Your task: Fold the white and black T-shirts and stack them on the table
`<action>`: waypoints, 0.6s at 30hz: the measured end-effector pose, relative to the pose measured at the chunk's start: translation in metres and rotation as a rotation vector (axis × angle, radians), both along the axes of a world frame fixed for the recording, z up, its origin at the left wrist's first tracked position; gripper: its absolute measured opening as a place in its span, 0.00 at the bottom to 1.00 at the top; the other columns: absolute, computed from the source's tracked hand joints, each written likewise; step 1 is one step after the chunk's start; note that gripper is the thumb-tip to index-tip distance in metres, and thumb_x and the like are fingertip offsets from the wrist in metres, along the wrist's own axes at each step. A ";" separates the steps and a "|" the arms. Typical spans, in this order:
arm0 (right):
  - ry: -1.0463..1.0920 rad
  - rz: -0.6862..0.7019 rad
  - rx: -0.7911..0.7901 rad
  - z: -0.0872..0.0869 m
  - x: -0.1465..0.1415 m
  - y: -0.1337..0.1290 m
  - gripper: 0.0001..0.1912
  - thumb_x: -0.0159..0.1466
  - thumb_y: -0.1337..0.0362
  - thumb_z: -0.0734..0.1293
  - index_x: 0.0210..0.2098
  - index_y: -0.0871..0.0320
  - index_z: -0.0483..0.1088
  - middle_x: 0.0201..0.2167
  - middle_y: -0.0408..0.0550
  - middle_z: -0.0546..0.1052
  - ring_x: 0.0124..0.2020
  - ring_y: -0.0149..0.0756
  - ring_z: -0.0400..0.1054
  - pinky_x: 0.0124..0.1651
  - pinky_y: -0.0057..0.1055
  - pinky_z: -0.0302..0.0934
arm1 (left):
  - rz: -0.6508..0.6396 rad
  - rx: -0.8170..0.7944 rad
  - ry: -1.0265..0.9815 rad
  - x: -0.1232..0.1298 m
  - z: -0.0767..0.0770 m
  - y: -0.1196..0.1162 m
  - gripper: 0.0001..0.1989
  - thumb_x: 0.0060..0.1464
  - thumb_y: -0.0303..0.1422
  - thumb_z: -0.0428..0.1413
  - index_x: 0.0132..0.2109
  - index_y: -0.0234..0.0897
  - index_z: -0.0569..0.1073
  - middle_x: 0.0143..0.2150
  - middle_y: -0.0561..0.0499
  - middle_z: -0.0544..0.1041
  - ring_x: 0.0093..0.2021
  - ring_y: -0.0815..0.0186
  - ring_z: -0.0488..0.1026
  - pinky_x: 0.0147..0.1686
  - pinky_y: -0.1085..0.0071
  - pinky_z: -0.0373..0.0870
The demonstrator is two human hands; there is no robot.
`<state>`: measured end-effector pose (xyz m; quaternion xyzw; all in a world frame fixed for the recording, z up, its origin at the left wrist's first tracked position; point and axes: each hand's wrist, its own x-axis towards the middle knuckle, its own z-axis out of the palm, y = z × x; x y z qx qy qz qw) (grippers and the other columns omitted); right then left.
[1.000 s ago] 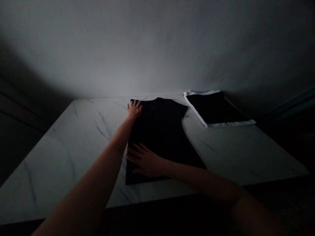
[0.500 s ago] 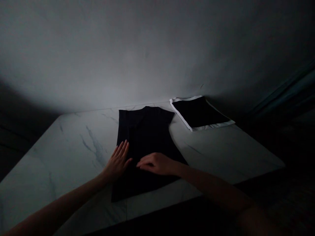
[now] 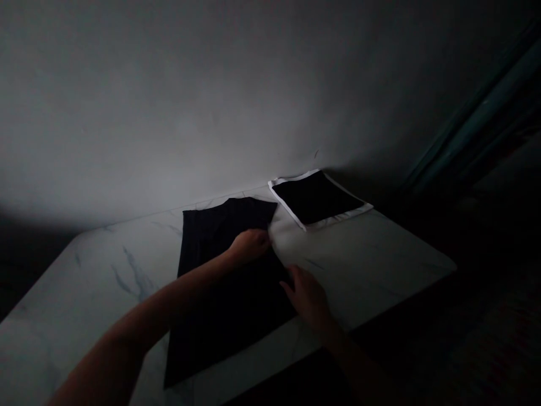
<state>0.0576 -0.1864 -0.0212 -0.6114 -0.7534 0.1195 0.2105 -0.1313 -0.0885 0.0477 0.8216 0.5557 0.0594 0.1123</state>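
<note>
A dark short-sleeved T-shirt (image 3: 228, 304) is spread on the table, its left side folded inward in a strip. My left hand (image 3: 251, 243) reaches across it to the right edge below the sleeve. Its fingers are curled closed on the fabric there, the fingertips partly hidden. Lower along that same edge is my right hand (image 3: 309, 296), thumb and fingers apart, touching or just beside the cloth. In the dim light I cannot see any fabric between them.
Beyond my hands, at the back right, a folded black cloth lies on white fabric (image 3: 338, 218). The marble-patterned table (image 3: 122, 270) meets a grey wall (image 3: 190, 113) behind. Greenish drapery-like cloth (image 3: 469, 115) hangs at the far right.
My left hand has moved from the shirt's left side across to its right edge and curled. My right hand has shifted from the shirt's middle to the right edge. The view has turned right.
</note>
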 end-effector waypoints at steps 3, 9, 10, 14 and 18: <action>-0.025 -0.040 -0.120 0.019 -0.011 0.000 0.12 0.65 0.65 0.67 0.48 0.59 0.71 0.45 0.56 0.79 0.47 0.45 0.74 0.47 0.36 0.66 | 0.179 0.070 0.039 0.058 0.002 0.076 0.17 0.61 0.31 0.52 0.55 0.30 0.73 0.57 0.32 0.73 0.57 0.50 0.69 0.51 0.60 0.69; -0.065 -0.028 -0.364 0.046 -0.013 0.015 0.12 0.67 0.60 0.66 0.47 0.59 0.72 0.45 0.56 0.80 0.47 0.45 0.76 0.44 0.34 0.66 | 0.535 0.085 0.053 0.099 -0.020 0.143 0.21 0.57 0.28 0.56 0.57 0.26 0.71 0.58 0.24 0.68 0.58 0.38 0.65 0.47 0.48 0.69; -0.066 -0.009 -0.381 0.049 -0.014 0.022 0.14 0.67 0.58 0.66 0.48 0.59 0.73 0.45 0.56 0.80 0.47 0.46 0.76 0.44 0.34 0.66 | 0.587 0.085 0.051 0.099 -0.022 0.149 0.21 0.57 0.28 0.56 0.58 0.27 0.70 0.59 0.23 0.67 0.58 0.37 0.64 0.45 0.48 0.70; -0.054 0.098 -0.389 0.061 -0.026 0.063 0.13 0.67 0.58 0.65 0.46 0.58 0.74 0.46 0.58 0.80 0.47 0.48 0.76 0.40 0.34 0.65 | 0.674 0.092 0.024 0.092 -0.025 0.166 0.20 0.60 0.29 0.53 0.58 0.27 0.69 0.59 0.24 0.67 0.57 0.39 0.67 0.42 0.54 0.73; -0.003 0.131 -0.384 0.060 -0.047 0.101 0.12 0.69 0.62 0.61 0.45 0.56 0.75 0.46 0.57 0.81 0.46 0.47 0.76 0.39 0.32 0.65 | 0.652 0.080 -0.037 0.079 -0.019 0.176 0.18 0.61 0.26 0.49 0.56 0.27 0.71 0.54 0.28 0.73 0.57 0.48 0.71 0.48 0.60 0.71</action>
